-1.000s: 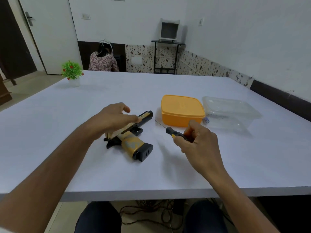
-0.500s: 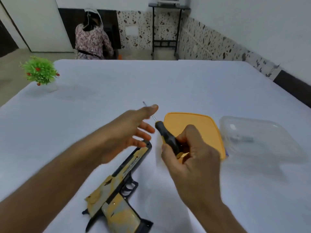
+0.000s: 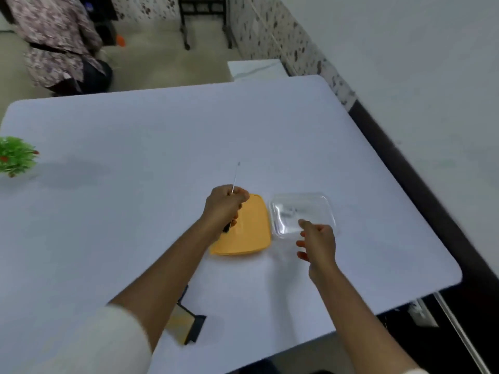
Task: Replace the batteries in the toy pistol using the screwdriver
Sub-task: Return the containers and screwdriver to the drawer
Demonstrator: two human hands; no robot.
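Note:
My left hand (image 3: 224,207) grips the screwdriver (image 3: 235,177) above the orange box; its thin metal shaft sticks up out of the fist and the dark handle shows below it. The toy pistol (image 3: 186,325) lies on the white table near the front edge, mostly hidden under my left forearm, with only its yellow grip and black base showing. My right hand (image 3: 317,242) hovers with loosely spread fingers and holds nothing, at the near edge of the clear plastic container (image 3: 302,211).
An orange lidded box (image 3: 248,233) sits beside the clear container, which holds small items I cannot make out. A small green plant (image 3: 16,156) stands at the table's left edge. A person (image 3: 56,41) sits beyond the table's far side.
The screwdriver has passed from my right hand to my left. My right hand has moved right to the clear container. My view has risen and tilted down over the table.

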